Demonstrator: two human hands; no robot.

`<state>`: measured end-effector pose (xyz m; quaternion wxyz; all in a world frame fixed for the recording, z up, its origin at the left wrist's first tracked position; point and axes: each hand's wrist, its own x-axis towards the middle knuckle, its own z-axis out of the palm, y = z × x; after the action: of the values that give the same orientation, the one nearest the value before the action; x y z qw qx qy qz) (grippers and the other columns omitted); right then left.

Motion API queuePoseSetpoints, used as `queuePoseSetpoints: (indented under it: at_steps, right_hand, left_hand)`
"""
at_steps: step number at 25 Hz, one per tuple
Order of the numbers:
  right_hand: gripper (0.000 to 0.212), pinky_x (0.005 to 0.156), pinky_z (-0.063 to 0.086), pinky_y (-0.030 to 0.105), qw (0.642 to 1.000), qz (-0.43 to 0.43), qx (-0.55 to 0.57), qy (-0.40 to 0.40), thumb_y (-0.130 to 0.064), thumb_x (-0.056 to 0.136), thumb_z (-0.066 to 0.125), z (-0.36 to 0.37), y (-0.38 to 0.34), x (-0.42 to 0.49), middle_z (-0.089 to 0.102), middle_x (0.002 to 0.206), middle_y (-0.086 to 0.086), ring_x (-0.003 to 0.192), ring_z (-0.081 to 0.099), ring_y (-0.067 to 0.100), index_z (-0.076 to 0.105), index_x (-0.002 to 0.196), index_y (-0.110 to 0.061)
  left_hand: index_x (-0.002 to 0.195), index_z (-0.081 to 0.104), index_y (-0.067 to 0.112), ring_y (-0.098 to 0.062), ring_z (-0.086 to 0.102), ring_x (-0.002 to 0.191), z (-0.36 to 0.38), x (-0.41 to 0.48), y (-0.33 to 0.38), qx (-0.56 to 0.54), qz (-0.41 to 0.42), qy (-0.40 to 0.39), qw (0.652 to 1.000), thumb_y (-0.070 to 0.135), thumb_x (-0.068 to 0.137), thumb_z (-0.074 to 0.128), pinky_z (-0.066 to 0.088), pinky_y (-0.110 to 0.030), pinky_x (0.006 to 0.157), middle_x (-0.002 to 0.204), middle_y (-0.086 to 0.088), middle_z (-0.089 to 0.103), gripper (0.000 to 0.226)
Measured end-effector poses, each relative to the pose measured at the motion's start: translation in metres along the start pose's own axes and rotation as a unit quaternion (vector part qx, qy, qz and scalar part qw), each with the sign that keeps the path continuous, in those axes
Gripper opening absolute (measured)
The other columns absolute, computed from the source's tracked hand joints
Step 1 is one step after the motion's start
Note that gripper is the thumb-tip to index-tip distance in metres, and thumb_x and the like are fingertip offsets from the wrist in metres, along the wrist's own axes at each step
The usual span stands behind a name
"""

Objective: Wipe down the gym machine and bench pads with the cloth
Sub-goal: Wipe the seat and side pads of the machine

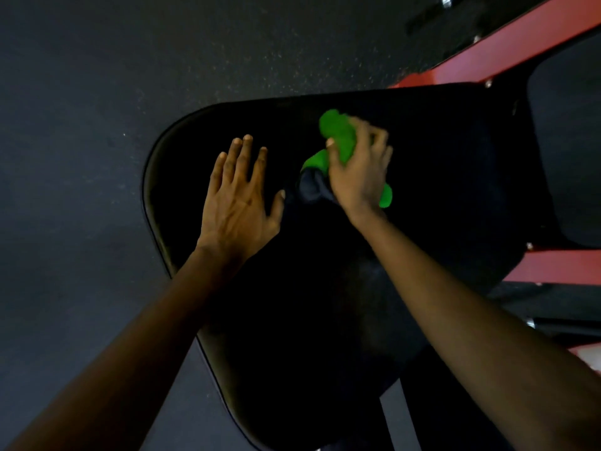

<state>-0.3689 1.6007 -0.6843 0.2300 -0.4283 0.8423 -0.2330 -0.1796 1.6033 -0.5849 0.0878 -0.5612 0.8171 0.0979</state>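
Nearest us, both forearms reached out over the black bench point(325, 304), whose long axis ran away from us and rightward. Our left hand point(239, 203) lay flat on the padding, its fingers point(242, 157) straight and slightly spread, holding nothing; we judged it a brace. Just to its right, not touching it, our right hand point(356, 172) had its fingers curled round the bunched green cloth point(336, 128) and pressed it onto the bench. The cloth poked out past the fingers, up and to the left. The hand was blurred, so we took it to be mid-stroke. More of the bench lay on the right hand's side, so we judged the next sweep belonged to it, rightward towards the second pad point(572, 157) and the red frame point(507, 50) beyond.
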Motion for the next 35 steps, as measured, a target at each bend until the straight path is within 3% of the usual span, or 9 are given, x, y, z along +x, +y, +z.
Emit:
queuePoseSetpoints:
  at_steps: [4, 6, 11, 18, 24, 27, 31, 33, 35]
  right_hand:
    - [0.050, 0.095, 0.043, 0.042, 0.980, -0.183, 0.004, -0.076, -0.042, 0.091, 0.062, -0.009, -0.005, -0.031, 0.052, 0.130, 0.006, 0.108, 0.052, 0.031, 0.055, 0.139, -0.028]
    - [0.048, 0.094, 0.045, 0.043, 0.987, -0.153, 0.001, -0.046, -0.041, 0.092, 0.061, -0.005, 0.002, -0.003, 0.053, 0.129, 0.006, 0.107, 0.054, 0.031, 0.056, 0.138, -0.029]
    - [0.045, 0.087, 0.043, 0.038, 0.998, 0.053, -0.009, 0.036, -0.047, 0.090, 0.058, 0.019, -0.027, 0.038, 0.053, 0.133, 0.006, 0.109, 0.054, 0.033, 0.059, 0.131, -0.029]
    - [0.046, 0.088, 0.047, 0.037, 0.981, -0.188, 0.022, -0.045, -0.051, 0.090, 0.060, 0.016, -0.049, 0.042, 0.057, 0.124, 0.004, 0.105, 0.055, 0.028, 0.062, 0.132, -0.030]
    - [0.045, 0.091, 0.042, 0.036, 0.999, -0.012, -0.026, -0.017, -0.054, 0.092, 0.056, 0.014, -0.007, 0.103, 0.055, 0.128, 0.007, 0.113, 0.054, 0.032, 0.061, 0.130, -0.029]
    - [0.045, 0.092, 0.042, 0.036, 0.998, -0.068, 0.010, -0.002, -0.054, 0.090, 0.059, 0.016, -0.035, 0.064, 0.057, 0.126, 0.007, 0.108, 0.056, 0.031, 0.065, 0.128, -0.029]
    - [0.046, 0.091, 0.044, 0.038, 0.979, -0.191, 0.026, -0.061, -0.050, 0.092, 0.061, 0.010, -0.031, 0.029, 0.056, 0.126, 0.005, 0.104, 0.055, 0.028, 0.061, 0.134, -0.031]
    - [0.045, 0.091, 0.045, 0.041, 0.986, -0.159, -0.019, -0.042, -0.049, 0.093, 0.059, 0.008, -0.006, 0.061, 0.056, 0.126, 0.008, 0.105, 0.055, 0.032, 0.062, 0.134, -0.030]
    - [0.045, 0.092, 0.046, 0.041, 0.997, -0.066, -0.044, -0.022, -0.051, 0.093, 0.057, 0.005, 0.015, 0.099, 0.055, 0.130, 0.009, 0.111, 0.054, 0.034, 0.061, 0.133, -0.029]
  left_hand:
    - [0.154, 0.032, 0.004, -0.033, 0.016, 0.152, -0.004, 0.021, 0.003, 0.002, 0.010, 0.012, 1.000, 0.044, 0.099, 0.048, 0.004, -0.041, 0.124, 0.162, -0.022, 0.022, 0.070]
    - [0.154, 0.031, 0.003, -0.034, 0.016, 0.152, -0.006, 0.029, 0.000, 0.013, 0.018, 0.005, 1.000, 0.043, 0.099, 0.047, 0.006, -0.043, 0.124, 0.162, -0.023, 0.021, 0.070]
    - [0.155, 0.027, 0.004, -0.033, 0.012, 0.153, 0.000, 0.031, -0.010, 0.021, 0.016, -0.009, 1.000, 0.042, 0.099, 0.047, 0.006, -0.043, 0.124, 0.164, -0.022, 0.017, 0.071]
    - [0.155, 0.027, 0.003, -0.035, 0.013, 0.153, 0.000, 0.032, -0.012, 0.025, 0.023, -0.022, 0.999, 0.040, 0.095, 0.050, 0.007, -0.046, 0.124, 0.163, -0.024, 0.017, 0.074]
    - [0.156, 0.024, 0.003, -0.033, 0.010, 0.154, 0.001, 0.033, -0.008, 0.027, 0.016, -0.020, 0.999, 0.042, 0.101, 0.041, 0.007, -0.045, 0.126, 0.164, -0.023, 0.013, 0.070]
    - [0.156, 0.024, 0.001, -0.035, 0.010, 0.153, 0.004, 0.040, 0.000, 0.016, 0.001, -0.024, 1.000, 0.040, 0.100, 0.038, 0.005, -0.044, 0.125, 0.164, -0.024, 0.012, 0.069]
    - [0.153, 0.029, -0.001, -0.037, 0.015, 0.152, 0.003, 0.060, 0.010, -0.012, -0.005, -0.030, 0.999, 0.045, 0.095, 0.034, 0.007, -0.045, 0.124, 0.162, -0.025, 0.017, 0.075]
    - [0.155, 0.026, 0.001, -0.034, 0.011, 0.153, 0.001, 0.065, 0.007, -0.008, 0.001, -0.041, 0.999, 0.037, 0.097, 0.042, 0.006, -0.044, 0.125, 0.164, -0.023, 0.014, 0.070]
    - [0.156, 0.023, 0.004, -0.031, 0.007, 0.154, -0.001, 0.066, 0.001, -0.009, -0.001, -0.038, 0.999, 0.035, 0.100, 0.041, 0.004, -0.043, 0.126, 0.165, -0.021, 0.012, 0.066]
